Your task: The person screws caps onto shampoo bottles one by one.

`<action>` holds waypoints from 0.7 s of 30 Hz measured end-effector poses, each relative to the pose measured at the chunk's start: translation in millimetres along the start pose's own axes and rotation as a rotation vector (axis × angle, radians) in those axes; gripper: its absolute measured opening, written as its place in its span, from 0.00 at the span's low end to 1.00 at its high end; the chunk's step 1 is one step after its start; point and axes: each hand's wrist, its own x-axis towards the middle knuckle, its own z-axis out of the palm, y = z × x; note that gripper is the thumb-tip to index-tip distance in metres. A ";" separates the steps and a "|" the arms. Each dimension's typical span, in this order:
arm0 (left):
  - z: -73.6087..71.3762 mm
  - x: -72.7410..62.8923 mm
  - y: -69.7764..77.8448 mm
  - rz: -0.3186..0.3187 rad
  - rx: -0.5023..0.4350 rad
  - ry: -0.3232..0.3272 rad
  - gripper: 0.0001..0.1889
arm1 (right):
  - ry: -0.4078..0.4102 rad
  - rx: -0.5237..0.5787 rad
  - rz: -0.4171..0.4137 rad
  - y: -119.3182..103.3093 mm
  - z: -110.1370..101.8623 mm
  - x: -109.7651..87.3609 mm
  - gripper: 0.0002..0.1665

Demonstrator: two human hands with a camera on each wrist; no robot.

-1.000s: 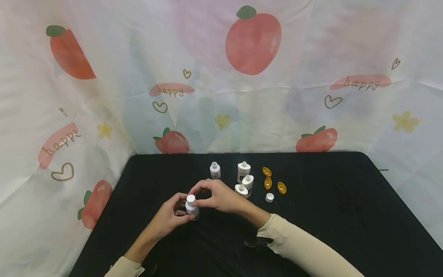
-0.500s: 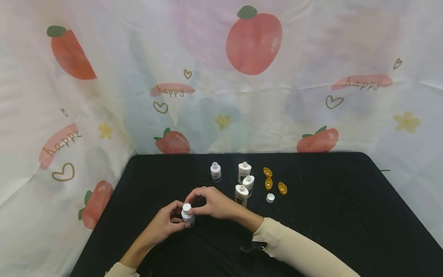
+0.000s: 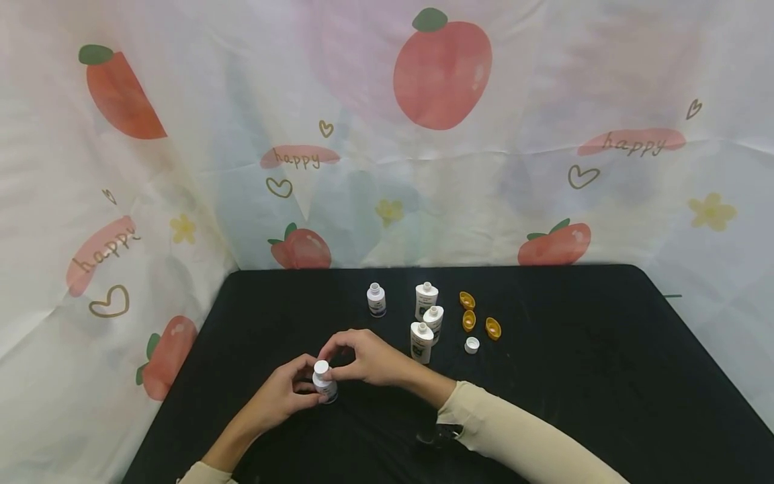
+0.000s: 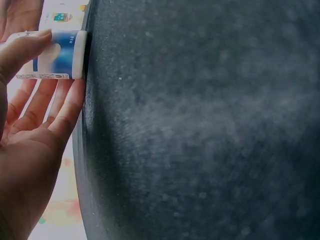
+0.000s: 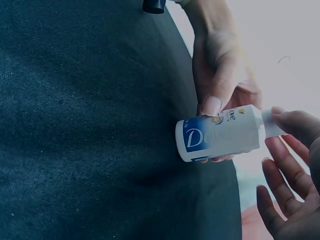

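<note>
A small white bottle [image 3: 326, 388] with a blue label band and a white cap [image 3: 321, 368] stands upright between both hands at the front left of the black table. My left hand [image 3: 281, 396] holds its body, thumb on one side and fingers on the other; the left wrist view shows the thumb across the label of the bottle [image 4: 60, 55]. With thumb and index finger, my right hand [image 3: 369, 359] pinches the cap. In the right wrist view the other fingers [image 5: 282, 185] of that hand are spread away from the bottle [image 5: 225, 132].
Behind the hands stands an uncapped round white bottle [image 3: 377, 302]. Several flat white bottles without caps, one in front [image 3: 421, 344], are grouped right of it. Further right lie several amber oval caps [image 3: 492, 329] and a white cap [image 3: 471, 345]. A printed curtain [image 3: 447, 202] hangs behind the table.
Both hands have moved slightly toward the person and to the left with the bottle. The front flat white bottle now shows more fully behind the right hand.
</note>
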 end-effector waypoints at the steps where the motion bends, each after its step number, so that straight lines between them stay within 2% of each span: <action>1: 0.0 -0.1 -0.1 -0.005 -0.008 -0.007 0.24 | -0.002 -0.004 -0.003 0.3 0.3 -0.1 0.14; 6: -0.1 -0.1 -0.5 -0.019 -0.030 -0.029 0.24 | -0.011 -0.005 -0.002 1.2 1.5 -0.2 0.14; 14: -1.0 1.5 -3.2 0.003 -0.011 -0.030 0.24 | -0.016 -0.038 -0.030 -1.3 2.3 1.5 0.14; 21: -1.0 1.7 -3.1 0.000 -0.013 -0.037 0.23 | -0.030 -0.040 0.002 -1.8 2.7 1.9 0.14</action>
